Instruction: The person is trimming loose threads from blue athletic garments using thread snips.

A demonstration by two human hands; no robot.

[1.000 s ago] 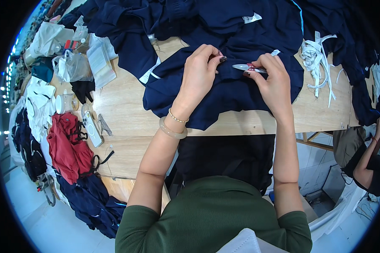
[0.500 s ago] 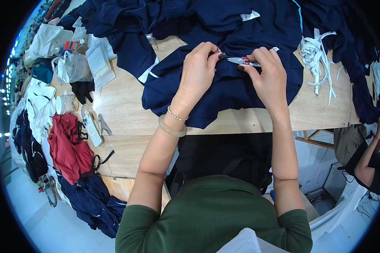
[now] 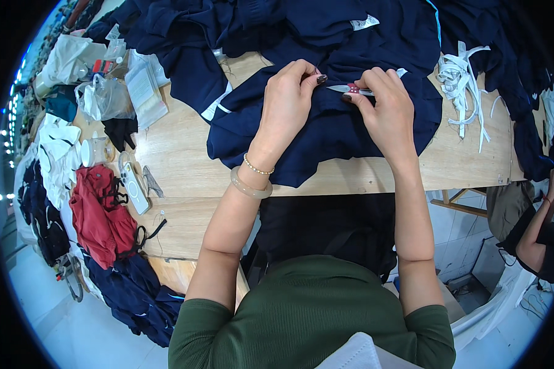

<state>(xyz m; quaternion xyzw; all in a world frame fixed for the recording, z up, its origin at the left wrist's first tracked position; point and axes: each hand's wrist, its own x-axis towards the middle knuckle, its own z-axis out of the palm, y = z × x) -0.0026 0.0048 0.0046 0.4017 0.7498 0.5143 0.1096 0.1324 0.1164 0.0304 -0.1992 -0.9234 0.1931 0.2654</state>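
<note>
A navy blue garment (image 3: 338,132) is spread in loose folds on the wooden table in front of me. My left hand (image 3: 287,98) pinches its cloth, thumb and forefinger pressed together. From the right, my right hand (image 3: 388,111) grips small thread snips (image 3: 353,88) with a red, white-dotted handle. Their silver blades point left toward my left fingertips, a short gap from them, just above the cloth. Any thread between the blades and my left fingers is too small to make out.
More navy garments (image 3: 240,24) are heaped at the back. White strips (image 3: 465,86) lie tangled on the right. Plastic bags (image 3: 108,98), a phone (image 3: 134,187) and a red cloth bag (image 3: 101,215) crowd the left. Another person's arm (image 3: 538,230) shows at far right.
The snips have shifted slightly left, and their blades look closer together. My right hand has moved a little left with them. My left hand has barely moved, still pinching the cloth.
</note>
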